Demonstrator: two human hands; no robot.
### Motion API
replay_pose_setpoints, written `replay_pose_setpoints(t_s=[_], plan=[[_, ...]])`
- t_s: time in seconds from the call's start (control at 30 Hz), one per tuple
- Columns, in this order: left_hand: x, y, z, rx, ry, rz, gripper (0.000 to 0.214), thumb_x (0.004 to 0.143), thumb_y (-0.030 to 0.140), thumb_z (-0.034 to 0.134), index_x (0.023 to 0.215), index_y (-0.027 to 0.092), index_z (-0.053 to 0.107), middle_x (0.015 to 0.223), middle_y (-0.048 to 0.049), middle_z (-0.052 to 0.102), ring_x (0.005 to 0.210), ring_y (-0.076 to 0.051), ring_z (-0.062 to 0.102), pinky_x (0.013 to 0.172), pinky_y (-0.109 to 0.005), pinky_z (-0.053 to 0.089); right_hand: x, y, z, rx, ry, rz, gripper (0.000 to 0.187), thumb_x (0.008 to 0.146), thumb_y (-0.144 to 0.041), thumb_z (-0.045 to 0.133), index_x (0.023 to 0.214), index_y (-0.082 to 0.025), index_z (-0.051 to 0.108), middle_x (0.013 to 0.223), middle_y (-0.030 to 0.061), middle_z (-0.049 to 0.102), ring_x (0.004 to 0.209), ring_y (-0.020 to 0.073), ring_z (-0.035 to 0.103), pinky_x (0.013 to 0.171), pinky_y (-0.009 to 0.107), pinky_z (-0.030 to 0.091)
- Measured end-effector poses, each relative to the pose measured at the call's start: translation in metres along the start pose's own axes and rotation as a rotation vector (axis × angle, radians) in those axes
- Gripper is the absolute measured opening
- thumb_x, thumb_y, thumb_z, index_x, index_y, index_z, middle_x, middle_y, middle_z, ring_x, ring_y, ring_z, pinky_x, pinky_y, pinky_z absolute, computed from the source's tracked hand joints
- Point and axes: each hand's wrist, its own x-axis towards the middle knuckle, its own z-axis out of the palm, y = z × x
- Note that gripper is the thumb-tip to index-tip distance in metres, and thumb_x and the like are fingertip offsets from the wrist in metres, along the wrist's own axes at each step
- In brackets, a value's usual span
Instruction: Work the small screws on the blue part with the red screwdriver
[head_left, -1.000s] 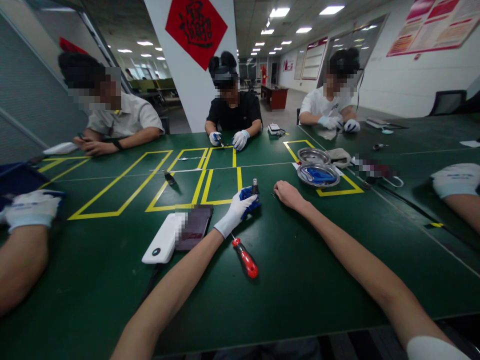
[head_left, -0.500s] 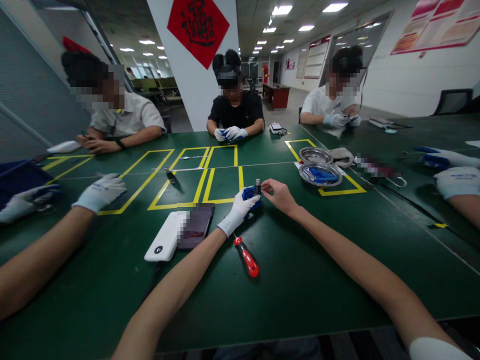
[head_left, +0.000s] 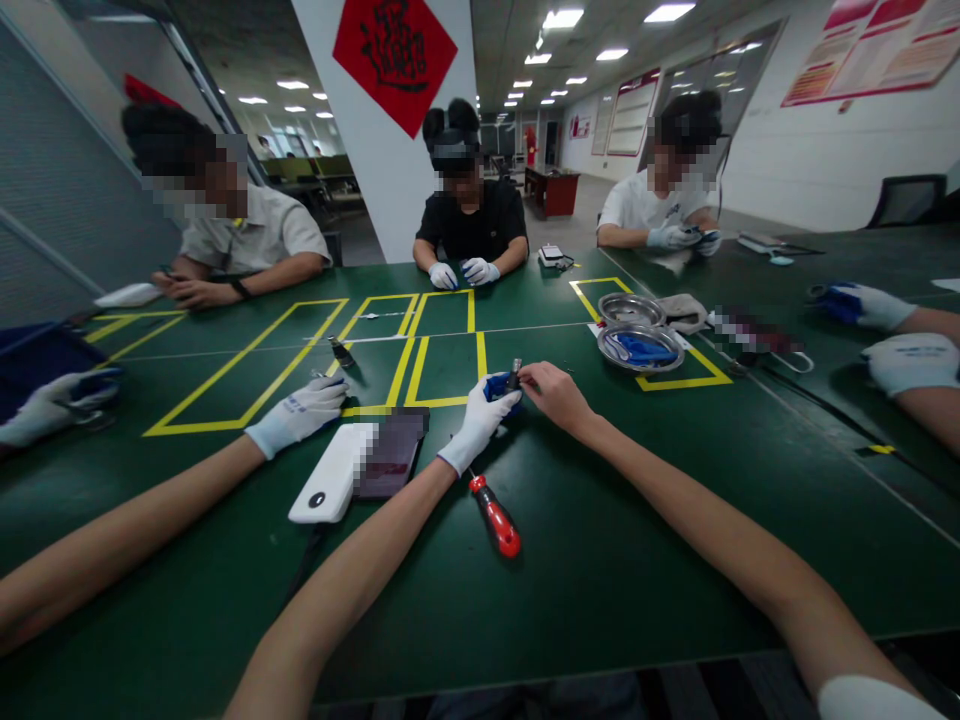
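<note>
My left hand [head_left: 484,412], in a white glove with blue palm, is closed around a small black cylindrical part with a metal end [head_left: 514,374], which stands nearly upright from the fingers. My bare right hand [head_left: 556,393] has its thumb and fingertips pinched together right beside the metal end. What the pinch holds, if anything, is too small to make out. Just below my left wrist lies a screwdriver [head_left: 496,518] with a red and black handle. A similar dark part with a metal end [head_left: 340,352] rests tilted on the table further left.
A white power bank [head_left: 332,472] and a dark phone [head_left: 390,452] lie left of my left forearm. A co-worker's gloved hand [head_left: 300,415] reaches in from the left. Metal dishes [head_left: 640,365] stand at right, one with blue-white gloves. Yellow tape marks the green table [head_left: 600,600].
The co-worker's gloved hand at left has moved right, near the dark part on the table. Opposite, a person's gloved hands have come apart. My own hands have barely moved.
</note>
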Motion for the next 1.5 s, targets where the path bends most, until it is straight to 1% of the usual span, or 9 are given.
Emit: replay_pose_setpoints(t_s=[0.13,0.27,0.47,0.63,0.8,1.03,1.2,1.33,1.5], plan=[[0.000,0.002,0.001,-0.083,-0.002,-0.052,0.043,0.068,0.030,0.073,0.105,0.016,0.058,0.101,-0.0076,0.064,0.086,-0.016,0.061,0.081,-0.034,0.051,0.002,0.001,0.000,0.320,0.111,0.203,0.012,0.082,-0.018,0.059,0.094,-0.018,0.058,0.088,0.0045,0.066,0.080,0.0170,0.065,0.073,0.031,0.055],[0.000,0.007,0.003,-0.209,-0.054,-0.168,0.041,0.072,0.034,0.069,0.107,0.017,0.057,0.098,-0.0064,0.063,0.079,-0.014,0.060,0.076,-0.033,0.052,0.003,0.004,-0.002,0.449,0.166,0.340,0.015,0.079,-0.022,0.062,0.093,-0.018,0.058,0.085,0.0041,0.068,0.080,0.0175,0.067,0.070,0.030,0.056],[-0.002,0.010,0.005,-0.095,-0.071,-0.101,0.052,0.061,0.026,0.079,0.107,0.014,0.060,0.103,-0.0086,0.065,0.089,-0.018,0.061,0.084,-0.033,0.049,0.002,0.005,0.000,0.508,0.137,0.357,0.017,0.076,-0.024,0.063,0.092,-0.018,0.059,0.087,0.0046,0.068,0.081,0.0173,0.067,0.069,0.030,0.056],[0.000,0.013,0.003,-0.184,-0.086,-0.191,0.049,0.064,0.026,0.077,0.108,0.014,0.061,0.097,-0.0075,0.067,0.082,-0.016,0.062,0.080,-0.031,0.049,0.002,0.008,0.002,0.547,0.166,0.391,0.018,0.076,-0.025,0.064,0.091,-0.017,0.058,0.085,0.0044,0.068,0.079,0.0170,0.067,0.071,0.031,0.055],[0.002,0.016,0.004,-0.329,-0.191,-0.257,0.045,0.062,0.026,0.078,0.102,0.013,0.062,0.086,-0.0052,0.066,0.069,-0.012,0.059,0.069,-0.027,0.048,0.002,0.008,0.002,0.555,0.169,0.379,0.017,0.077,-0.027,0.065,0.090,-0.017,0.059,0.085,0.0045,0.068,0.080,0.0172,0.067,0.072,0.031,0.056],[-0.002,0.019,0.007,-0.270,-0.156,-0.253,0.043,0.062,0.028,0.079,0.098,0.013,0.062,0.081,-0.0028,0.063,0.068,-0.011,0.059,0.070,-0.028,0.047,0.003,0.005,0.001,0.597,0.161,0.355,0.015,0.078,-0.029,0.065,0.085,-0.018,0.059,0.085,0.0039,0.067,0.079,0.0172,0.065,0.073,0.032,0.056],[-0.001,0.018,0.005,-0.261,-0.147,-0.259,0.043,0.062,0.029,0.079,0.098,0.013,0.062,0.082,-0.0036,0.064,0.070,-0.013,0.060,0.071,-0.028,0.048,0.003,0.002,0.000,0.608,0.149,0.358,0.013,0.079,-0.031,0.063,0.079,-0.019,0.057,0.085,0.0040,0.065,0.080,0.0180,0.064,0.069,0.032,0.057],[0.000,0.013,0.002,-0.248,-0.146,-0.243,0.043,0.062,0.031,0.079,0.098,0.013,0.063,0.085,-0.0038,0.065,0.070,-0.012,0.060,0.071,-0.028,0.049,0.002,-0.002,-0.003,0.526,0.119,0.301,0.008,0.082,-0.027,0.060,0.081,-0.019,0.059,0.086,0.0038,0.065,0.080,0.0179,0.063,0.070,0.032,0.056],[-0.001,0.010,0.000,-0.180,-0.100,-0.195,0.046,0.061,0.032,0.080,0.099,0.013,0.063,0.091,-0.0059,0.067,0.076,-0.015,0.062,0.076,-0.031,0.050,-0.001,-0.003,-0.004,0.284,0.085,0.129,0.007,0.086,-0.018,0.052,0.083,-0.019,0.059,0.085,0.0046,0.062,0.080,0.0177,0.060,0.075,0.031,0.051]])
